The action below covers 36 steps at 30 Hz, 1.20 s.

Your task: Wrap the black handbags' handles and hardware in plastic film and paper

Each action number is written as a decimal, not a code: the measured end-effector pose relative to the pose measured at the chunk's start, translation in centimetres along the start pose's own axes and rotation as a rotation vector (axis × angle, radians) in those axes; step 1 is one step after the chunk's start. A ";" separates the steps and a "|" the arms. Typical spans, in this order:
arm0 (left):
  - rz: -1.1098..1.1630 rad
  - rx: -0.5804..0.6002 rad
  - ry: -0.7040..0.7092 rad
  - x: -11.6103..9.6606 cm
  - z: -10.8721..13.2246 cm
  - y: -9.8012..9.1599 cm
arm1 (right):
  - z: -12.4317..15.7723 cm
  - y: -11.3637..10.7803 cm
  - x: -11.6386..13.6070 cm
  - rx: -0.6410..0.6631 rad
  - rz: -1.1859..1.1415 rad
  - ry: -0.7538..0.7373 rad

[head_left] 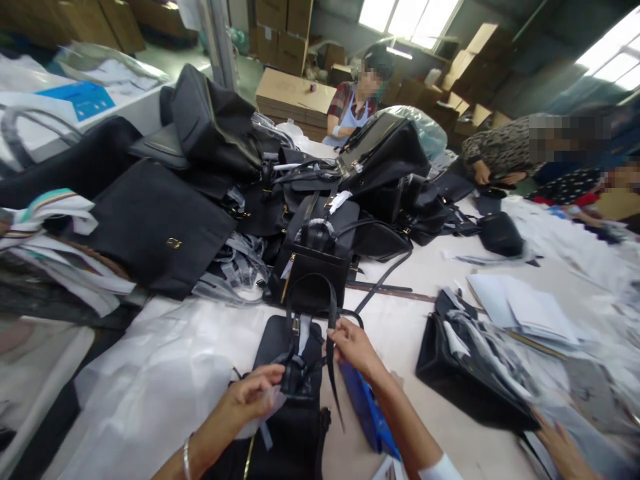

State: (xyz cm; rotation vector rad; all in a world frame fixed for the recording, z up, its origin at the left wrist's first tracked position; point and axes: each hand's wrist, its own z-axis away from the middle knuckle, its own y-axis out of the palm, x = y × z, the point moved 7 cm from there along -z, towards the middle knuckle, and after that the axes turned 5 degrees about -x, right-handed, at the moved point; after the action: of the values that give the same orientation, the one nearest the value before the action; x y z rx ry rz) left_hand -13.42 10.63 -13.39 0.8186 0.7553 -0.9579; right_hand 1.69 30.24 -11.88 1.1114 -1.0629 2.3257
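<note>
Left hand [253, 398] has a bit of translucent wrap [273, 402] pinched, right beside the black backpack [294, 437], which lies between the hands, long axis pointing away from the wearer. Right hand [354, 345], apart, pinches a black strap [331, 363]. Backpack's near end is cut off; can't tell where that strap attaches.

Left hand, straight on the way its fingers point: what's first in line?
Likely the bunched black straps on the bag in front; the left hand looks almost at them, though depth is unclear.
</note>
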 end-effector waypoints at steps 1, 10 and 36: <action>0.034 0.030 -0.010 -0.4 -0.1 1.0 | 0.2 0.9 0.8 0.023 -0.174 0.002; 0.085 0.033 -0.106 0.6 0.2 2.5 | 1.5 5.9 3.0 -0.072 -0.761 0.031; 0.001 -0.127 -0.137 2.2 0.6 -0.2 | 5.5 5.4 2.8 -0.105 -0.530 -0.020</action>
State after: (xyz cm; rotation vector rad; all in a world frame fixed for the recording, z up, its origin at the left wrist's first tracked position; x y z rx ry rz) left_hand -12.63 9.20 -14.99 0.6357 0.6900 -0.9453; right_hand -0.35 22.53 -10.01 1.2022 -0.7667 1.8259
